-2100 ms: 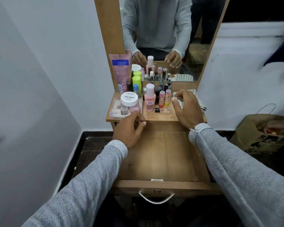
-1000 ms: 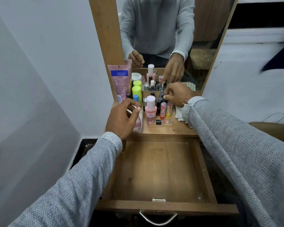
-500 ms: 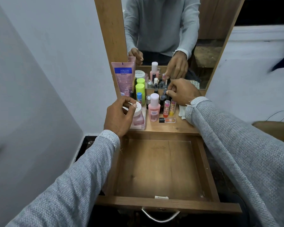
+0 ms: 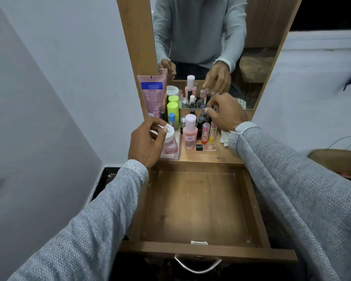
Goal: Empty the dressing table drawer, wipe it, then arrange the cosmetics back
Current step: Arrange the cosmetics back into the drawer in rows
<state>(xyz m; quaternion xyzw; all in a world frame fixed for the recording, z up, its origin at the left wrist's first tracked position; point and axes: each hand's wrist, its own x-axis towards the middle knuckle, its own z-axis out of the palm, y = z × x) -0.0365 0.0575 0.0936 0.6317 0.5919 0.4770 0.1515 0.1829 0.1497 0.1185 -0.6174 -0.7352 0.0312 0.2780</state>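
The drawer (image 4: 195,207) stands pulled out and bare, so putting the cosmetics back looks like the step in hand. They crowd the tabletop (image 4: 213,155) under the mirror (image 4: 211,37). The left hand (image 4: 145,142) curls its fingers round the white lid of a pink jar (image 4: 169,141); likely glass, heavy and breakable, better held by the body than the smooth lid. The right hand (image 4: 225,113) pinches the cap of a small dark bottle (image 4: 203,114) at the back, light and easily toppled among its neighbours.
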